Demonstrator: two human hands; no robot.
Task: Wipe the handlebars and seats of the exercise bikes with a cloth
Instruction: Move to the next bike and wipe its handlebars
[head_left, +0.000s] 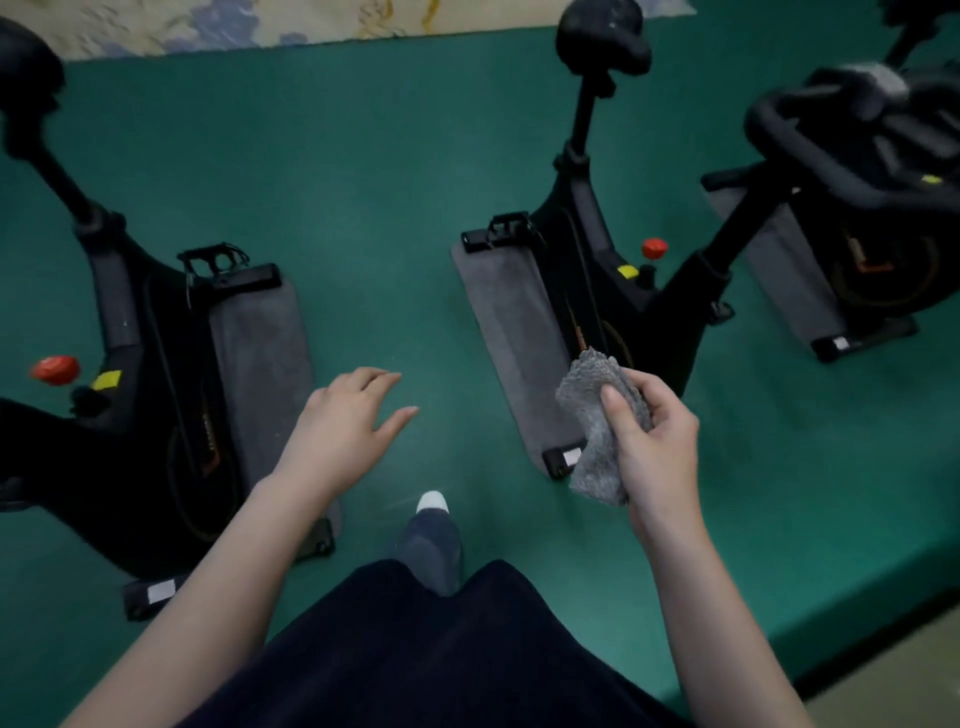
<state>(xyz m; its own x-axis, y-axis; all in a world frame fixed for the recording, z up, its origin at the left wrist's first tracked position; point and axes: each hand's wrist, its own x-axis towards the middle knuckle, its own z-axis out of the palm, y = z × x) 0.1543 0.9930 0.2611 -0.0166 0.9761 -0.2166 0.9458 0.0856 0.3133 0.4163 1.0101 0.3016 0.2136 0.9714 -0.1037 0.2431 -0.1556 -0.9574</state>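
Grey cloth (592, 387) is pinched in the right hand (660, 452); the left hand (343, 421) is spread open, empty. Risk: a loose pinch may drop it before the seat (602, 41).

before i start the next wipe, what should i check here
1. Cloth held: ok, the right hand grips the grey cloth.
2. Left hand free: ok, open above the floor, holding nothing.
3. Cloth on a surface to wipe: not ok, it touches neither the middle seat nor the handlebars.
4. Seat clear: ok, nothing lies on it.
5. Handlebars clear: cannot tell, a blurred grey patch shows by them.
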